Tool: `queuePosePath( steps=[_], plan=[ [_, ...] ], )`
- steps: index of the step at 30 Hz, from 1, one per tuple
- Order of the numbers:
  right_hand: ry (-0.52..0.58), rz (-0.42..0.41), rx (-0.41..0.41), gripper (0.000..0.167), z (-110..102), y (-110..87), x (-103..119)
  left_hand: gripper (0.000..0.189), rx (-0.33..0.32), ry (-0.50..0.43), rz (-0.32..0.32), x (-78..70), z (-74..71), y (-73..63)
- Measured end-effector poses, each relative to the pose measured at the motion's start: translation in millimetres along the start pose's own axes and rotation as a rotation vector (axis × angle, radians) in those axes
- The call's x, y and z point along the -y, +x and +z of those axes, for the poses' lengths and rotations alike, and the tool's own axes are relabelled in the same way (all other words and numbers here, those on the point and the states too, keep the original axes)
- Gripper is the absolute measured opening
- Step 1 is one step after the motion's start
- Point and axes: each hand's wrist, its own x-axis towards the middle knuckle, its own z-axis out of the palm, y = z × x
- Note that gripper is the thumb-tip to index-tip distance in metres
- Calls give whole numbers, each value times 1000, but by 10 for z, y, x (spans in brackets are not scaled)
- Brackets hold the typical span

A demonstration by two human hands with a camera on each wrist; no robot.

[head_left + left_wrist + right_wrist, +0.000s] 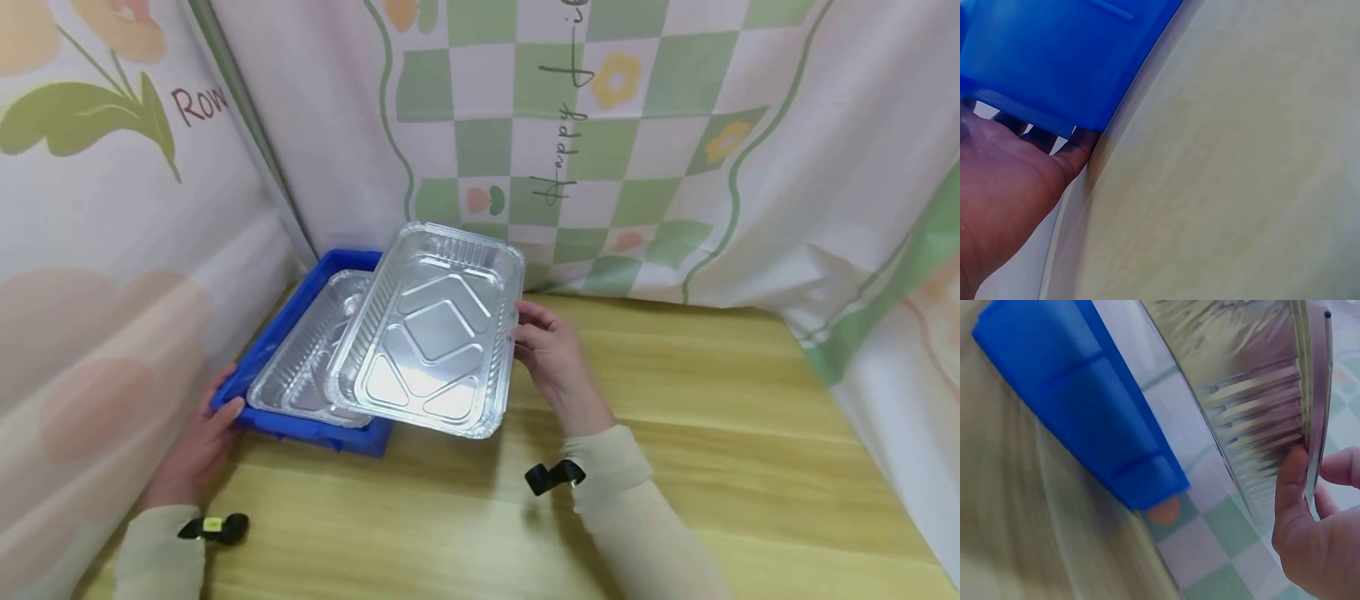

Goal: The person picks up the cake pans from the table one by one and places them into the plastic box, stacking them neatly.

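A rectangular aluminium foil tray is held up by its right rim, pinched between the thumb and fingers of my right hand. It tilts over the right part of a blue plastic bin, overlapping another foil tray that lies inside. My left hand grips the bin's near left corner, thumb on the rim. In the left wrist view its fingers hook under the lip of the bin. The right wrist view shows the raised tray's ribbed side apart from the bin.
The bin stands on a wood-grain table against the left side. Printed fabric curtains hang behind it and along both sides. Each wrist wears a small black strap device.
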Motion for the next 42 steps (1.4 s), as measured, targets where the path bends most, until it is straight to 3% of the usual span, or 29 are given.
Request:
queuePosePath(
  steps=[13,18,25,33,42],
  plan=[
    [31,32,-3,48,592,98,-336,58,21,-20,51,22,-14,8],
    [27,38,7,49,703,129,-401,57,38,-36,89,38,-13,24],
    [0,45,-10,50,847,188,-531,56,35,-38,87,30,-11,18],
    [-81,54,-14,49,1096,265,-685,55,61,-97,134,59,-39,16],
    [-143,41,-14,46,1235,332,-792,56,71,-91,129,62,-36,35]
  ],
)
